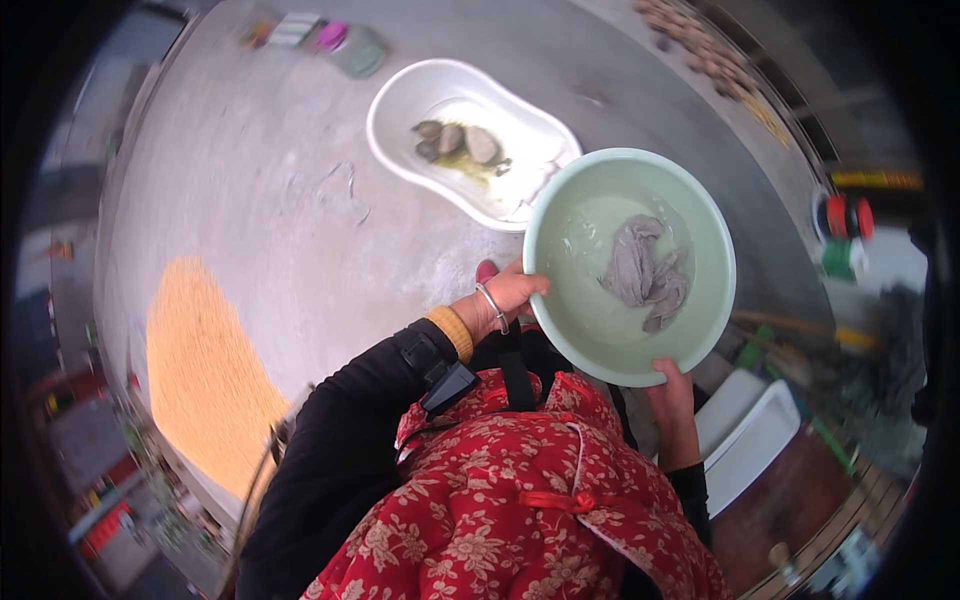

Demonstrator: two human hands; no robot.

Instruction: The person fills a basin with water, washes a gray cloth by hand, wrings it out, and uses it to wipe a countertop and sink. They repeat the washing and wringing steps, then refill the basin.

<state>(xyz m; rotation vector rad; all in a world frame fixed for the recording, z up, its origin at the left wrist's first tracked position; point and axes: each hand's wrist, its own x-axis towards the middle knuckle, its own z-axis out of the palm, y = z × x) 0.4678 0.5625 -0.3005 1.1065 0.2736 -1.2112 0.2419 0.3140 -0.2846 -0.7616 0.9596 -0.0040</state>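
Single head-worn fisheye view, looking steeply down over wearer's chest onto concrete yard floor (300, 200). Close on pale green basin (590, 310) at arm's length; white tub (400, 100) farther off. Picture rim curved, dark.

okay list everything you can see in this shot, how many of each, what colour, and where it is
basin: one, pale green, held up at right of centre, shallow water inside
cloth: one, grey, wet, lying in the basin
tub: one, white, on the concrete ground beyond the basin
lumps: several, grey-brown, inside the tub
grain patch: one, yellow-orange, spread on the ground at left
left hand: one, silver bangle on wrist, gripping the basin's left rim
right hand: one, gripping the basin's near rim
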